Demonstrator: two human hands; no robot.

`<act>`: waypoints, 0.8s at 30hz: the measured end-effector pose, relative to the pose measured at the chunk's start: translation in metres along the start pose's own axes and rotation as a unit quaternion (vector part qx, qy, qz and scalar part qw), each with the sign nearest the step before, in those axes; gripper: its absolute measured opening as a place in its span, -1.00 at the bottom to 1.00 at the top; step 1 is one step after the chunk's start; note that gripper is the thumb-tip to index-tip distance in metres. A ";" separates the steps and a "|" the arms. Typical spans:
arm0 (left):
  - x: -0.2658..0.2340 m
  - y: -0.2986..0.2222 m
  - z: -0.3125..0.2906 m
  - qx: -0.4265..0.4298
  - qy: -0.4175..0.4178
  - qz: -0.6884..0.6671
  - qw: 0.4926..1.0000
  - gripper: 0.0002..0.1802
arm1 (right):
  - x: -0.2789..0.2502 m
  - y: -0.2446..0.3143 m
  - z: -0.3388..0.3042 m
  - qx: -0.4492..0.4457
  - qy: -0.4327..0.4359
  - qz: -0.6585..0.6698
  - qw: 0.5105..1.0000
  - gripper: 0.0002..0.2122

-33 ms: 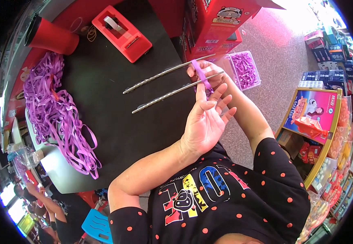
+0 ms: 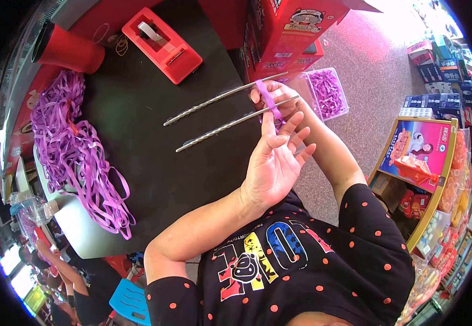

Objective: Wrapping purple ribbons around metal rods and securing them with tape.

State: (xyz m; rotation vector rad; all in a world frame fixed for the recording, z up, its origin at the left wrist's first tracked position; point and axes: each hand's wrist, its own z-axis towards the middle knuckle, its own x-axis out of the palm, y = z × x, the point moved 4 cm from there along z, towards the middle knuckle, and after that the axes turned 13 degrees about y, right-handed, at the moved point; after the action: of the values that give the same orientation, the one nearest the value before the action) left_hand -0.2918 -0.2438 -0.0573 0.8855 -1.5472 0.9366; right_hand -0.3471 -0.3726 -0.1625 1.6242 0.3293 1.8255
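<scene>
Two thin metal rods with spiral-twisted ends, an upper rod point(image 2: 209, 102) and a lower rod point(image 2: 214, 132), lie side by side over the black tabletop. A purple ribbon point(image 2: 267, 98) stretches across both near their right ends. My right hand point(image 2: 279, 98) is beyond the rods, thumb and fingers closed on the ribbon; part of it is hidden. Palm up, my left hand point(image 2: 277, 163) is just below the lower rod. Its index fingertip touches the ribbon near that rod, and its other fingers are spread, holding nothing.
A heap of loose purple ribbon point(image 2: 73, 146) lies on the table's left side. Behind it are a red cup point(image 2: 70, 49) and a red tape dispenser point(image 2: 162, 46). Red boxes point(image 2: 285, 38) and a clear bin of purple pieces point(image 2: 327, 93) stand beyond my right hand. A person point(image 2: 64, 266) is at lower left.
</scene>
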 end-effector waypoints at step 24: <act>-0.001 0.001 -0.001 0.006 -0.013 0.002 1.000 -0.16 | -0.002 0.010 0.002 0.047 -0.018 -0.040 0.998 -0.85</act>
State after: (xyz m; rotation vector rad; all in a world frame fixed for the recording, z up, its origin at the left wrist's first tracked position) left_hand -0.2922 -0.2427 -0.0583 0.9062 -1.5680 0.9410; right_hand -0.3483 -0.3817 -0.1579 1.6797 0.4641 1.7423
